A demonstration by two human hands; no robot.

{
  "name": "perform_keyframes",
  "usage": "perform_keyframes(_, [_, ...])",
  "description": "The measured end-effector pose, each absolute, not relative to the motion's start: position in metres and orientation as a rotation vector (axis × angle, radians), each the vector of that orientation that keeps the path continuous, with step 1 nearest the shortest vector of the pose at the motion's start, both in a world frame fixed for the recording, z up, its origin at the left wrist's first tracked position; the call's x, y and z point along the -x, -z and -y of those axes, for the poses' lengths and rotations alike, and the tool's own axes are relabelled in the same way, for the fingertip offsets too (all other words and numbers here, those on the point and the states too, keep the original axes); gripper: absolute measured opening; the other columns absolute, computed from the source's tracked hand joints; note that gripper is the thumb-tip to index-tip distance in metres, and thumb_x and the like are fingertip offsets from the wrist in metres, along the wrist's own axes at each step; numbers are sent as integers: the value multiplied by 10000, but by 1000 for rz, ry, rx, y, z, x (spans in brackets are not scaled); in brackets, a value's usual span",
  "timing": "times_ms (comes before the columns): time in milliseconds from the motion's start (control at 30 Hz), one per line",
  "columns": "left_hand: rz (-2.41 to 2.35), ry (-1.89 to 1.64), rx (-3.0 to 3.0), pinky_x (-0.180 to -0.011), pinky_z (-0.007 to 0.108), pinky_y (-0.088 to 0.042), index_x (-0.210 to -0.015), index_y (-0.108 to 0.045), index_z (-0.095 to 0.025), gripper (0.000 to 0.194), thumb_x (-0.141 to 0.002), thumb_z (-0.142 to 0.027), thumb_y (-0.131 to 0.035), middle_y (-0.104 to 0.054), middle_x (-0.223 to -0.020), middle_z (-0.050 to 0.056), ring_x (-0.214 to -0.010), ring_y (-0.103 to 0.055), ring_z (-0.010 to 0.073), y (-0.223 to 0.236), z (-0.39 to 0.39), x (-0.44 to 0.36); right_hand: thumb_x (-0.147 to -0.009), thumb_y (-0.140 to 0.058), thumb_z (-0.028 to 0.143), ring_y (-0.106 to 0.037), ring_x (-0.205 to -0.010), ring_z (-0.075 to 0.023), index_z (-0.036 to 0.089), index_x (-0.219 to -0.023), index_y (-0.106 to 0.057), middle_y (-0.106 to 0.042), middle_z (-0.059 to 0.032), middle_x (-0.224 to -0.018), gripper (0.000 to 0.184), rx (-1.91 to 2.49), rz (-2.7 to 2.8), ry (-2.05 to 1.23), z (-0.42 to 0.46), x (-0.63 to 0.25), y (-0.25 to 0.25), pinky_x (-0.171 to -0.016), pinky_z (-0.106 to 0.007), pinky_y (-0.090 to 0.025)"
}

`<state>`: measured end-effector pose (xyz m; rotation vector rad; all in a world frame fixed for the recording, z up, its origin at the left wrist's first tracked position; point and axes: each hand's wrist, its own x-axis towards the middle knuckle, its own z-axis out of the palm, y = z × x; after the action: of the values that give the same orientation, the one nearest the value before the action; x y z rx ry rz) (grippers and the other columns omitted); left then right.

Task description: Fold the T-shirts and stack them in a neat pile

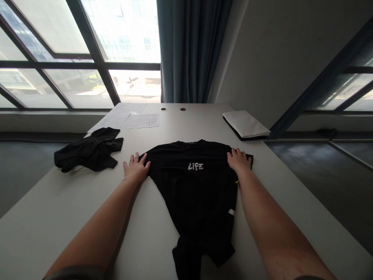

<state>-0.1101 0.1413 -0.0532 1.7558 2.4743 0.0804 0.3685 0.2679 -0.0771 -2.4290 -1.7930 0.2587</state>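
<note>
"Where's the black T-shirt (pixel 195 194)?"

"In the middle of the white surface (pixel 67 206), spread out, neckline towards twelve o'clock, with white lettering (pixel 195 166) across its upper part. Its lower end reaches towards six and lies in uneven flaps."

"And the hands?"

"Both are unclenched, palms down. The left hand (pixel 136 167) rests at the shirt's ten o'clock, fingers spread, partly over the sleeve edge. The right hand (pixel 239 160) lies across the other sleeve at two. I can't see beneath the palms."

"Anything else along the shirt's edge?"

"A small white tag (pixel 231 212) at four o'clock, and a bit of yellow (pixel 237 181) just beside the right wrist."

"What's around it?"

"A crumpled dark garment (pixel 90 151) between nine and ten, near the left hand. Printed sheets (pixel 140 121) at eleven, beyond that garment. A folded white item (pixel 247 123) sits at one o'clock, with something black under it."
</note>
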Motion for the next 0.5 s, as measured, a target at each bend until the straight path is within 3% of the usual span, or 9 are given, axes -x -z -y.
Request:
perform_keyframes(100, [-2498, -134, -1746, -1227, 697, -178, -1648, -368, -303, 663, -1041, -564, -312, -224, -1746, 129, -1608, -188, 381, 54, -152, 113, -1044, -222, 520, -163, -1602, -363, 100, -1672, -275, -185, -187, -1745, 757, 2514, 1646, -250, -263, -367, 75, -1254, -671, -112])
perform_keyframes(200, [-2554, -195, -1718, -1237, 664, -190, -1623, -427, -245, 679, -1034, -570, -335, -255, -1734, 159, -1600, -197, 404, 57, -151, 114, -1035, -254, 539, -159, -1602, -379, 73, -1661, -290, -192, -246, -1728, 782, 2549, 1581, -251, -253, -372, 73, -1238, -693, -117])
perform_keyframes(367, [-2674, -320, -1667, -1219, 586, -279, -1585, -465, -144, 697, -1038, -555, -333, -390, -1660, 221, -1548, -323, 401, 64, -118, 119, -1037, -272, 584, -107, -1611, -387, 174, -1661, -327, -162, -193, -1748, 748, 2463, 1744, -103, -224, -382, 70, -1244, -674, -115])
perform_keyframes(500, [-2707, -323, -1681, -1211, 554, -298, -1490, -546, -103, 700, -986, -580, -450, -475, -1599, 234, -1492, -407, 391, 63, -94, 122, -1037, -272, 589, -241, -1570, -411, 214, -1635, -391, -254, -184, -1721, 715, 2453, 1785, -140, -206, -395, 71, -1216, -682, -207])
